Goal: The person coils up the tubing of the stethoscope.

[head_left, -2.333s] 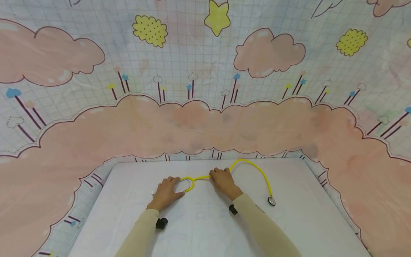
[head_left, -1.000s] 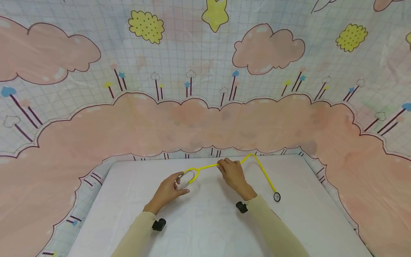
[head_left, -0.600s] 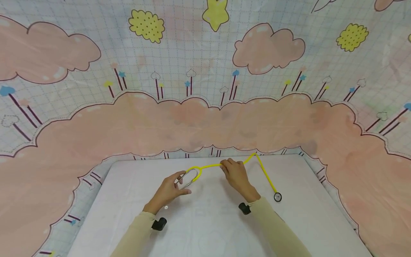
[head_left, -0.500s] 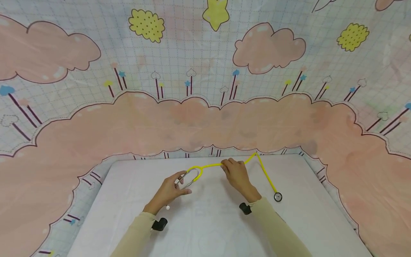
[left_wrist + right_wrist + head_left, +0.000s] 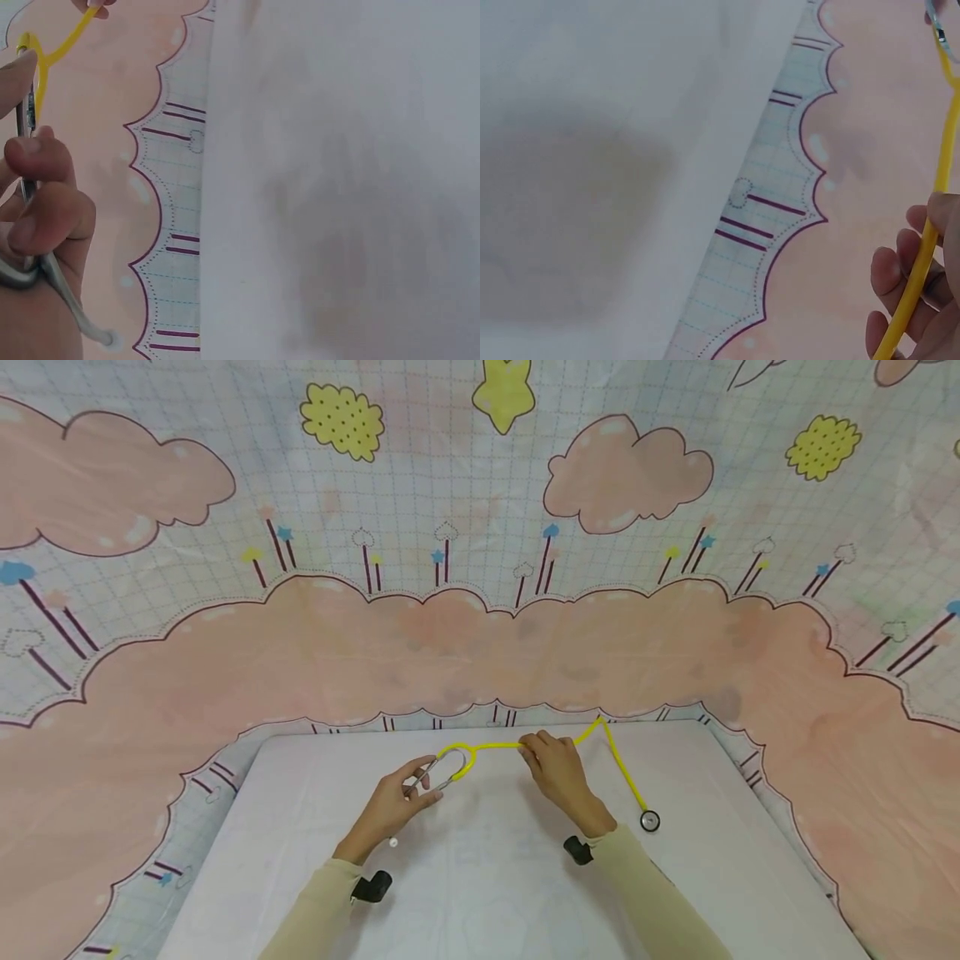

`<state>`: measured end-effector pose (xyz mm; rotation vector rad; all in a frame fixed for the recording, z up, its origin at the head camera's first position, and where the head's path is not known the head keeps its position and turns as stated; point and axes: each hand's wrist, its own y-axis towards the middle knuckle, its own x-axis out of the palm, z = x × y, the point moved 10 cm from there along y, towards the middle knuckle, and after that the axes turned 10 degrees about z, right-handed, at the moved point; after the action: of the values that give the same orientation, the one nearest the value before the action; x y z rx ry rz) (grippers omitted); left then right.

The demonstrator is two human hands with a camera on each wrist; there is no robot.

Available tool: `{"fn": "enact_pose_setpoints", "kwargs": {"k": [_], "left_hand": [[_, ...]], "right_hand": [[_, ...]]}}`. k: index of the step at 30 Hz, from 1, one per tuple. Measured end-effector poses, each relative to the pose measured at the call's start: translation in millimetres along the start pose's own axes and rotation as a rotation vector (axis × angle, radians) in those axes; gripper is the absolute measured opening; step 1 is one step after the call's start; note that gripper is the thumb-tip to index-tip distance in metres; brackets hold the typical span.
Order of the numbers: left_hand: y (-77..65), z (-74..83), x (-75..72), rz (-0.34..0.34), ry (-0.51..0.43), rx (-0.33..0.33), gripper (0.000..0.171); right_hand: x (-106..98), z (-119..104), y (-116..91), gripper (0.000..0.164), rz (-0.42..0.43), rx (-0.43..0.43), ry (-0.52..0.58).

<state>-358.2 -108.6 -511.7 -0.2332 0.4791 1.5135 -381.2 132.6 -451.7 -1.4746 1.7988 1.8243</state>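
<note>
A yellow stethoscope (image 5: 495, 745) stretches between both hands above the white table. My left hand (image 5: 393, 802) grips its metal ear tubes, thumb and fingers around them; in the left wrist view, the metal tubes (image 5: 31, 112) run through the curled fingers and a pale ear tip (image 5: 112, 341) sticks out below. My right hand (image 5: 558, 772) holds the yellow tubing (image 5: 945, 142), which crosses its curled fingers in the right wrist view. Beyond that hand the tube bends sharply at the table's far edge and drops to the round chest piece (image 5: 650, 821) on the right.
The white table (image 5: 480, 893) spreads beneath both arms. Behind its far edge hangs a cloth (image 5: 450, 660) printed with pink clouds and stars. A black wrist camera (image 5: 372, 887) sits at the left sleeve, another black camera (image 5: 577, 850) at the right one.
Both hands have raised the stethoscope off the table. My right hand has moved right and away, straightening the tube between the hands. The chest piece has shifted slightly right; my left thumb has closed in.
</note>
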Motion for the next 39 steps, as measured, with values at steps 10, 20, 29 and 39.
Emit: {"fn": "enact_pose_setpoints", "kwargs": {"k": [10, 20, 29, 39], "left_hand": [[-1.5, 25.7, -22.8, 0.076, -0.058, 0.104, 0.056], [-5.5, 50.1, -38.8, 0.160, -0.040, 0.223, 0.055], [-11.5, 81.6, -35.0, 0.212, -0.009, 0.340, 0.057], [-11.9, 92.9, -32.6, 0.302, 0.049, 0.381, 0.058]], "right_hand": [[-21, 3, -3, 0.020, 0.079, -0.081, 0.072], [-31, 22, -9, 0.013, 0.061, -0.065, 0.069], [-19, 11, -22, 0.016, 0.003, -0.059, 0.067], [-11, -21, -29, 0.016, -0.072, -0.112, 0.041]]}}
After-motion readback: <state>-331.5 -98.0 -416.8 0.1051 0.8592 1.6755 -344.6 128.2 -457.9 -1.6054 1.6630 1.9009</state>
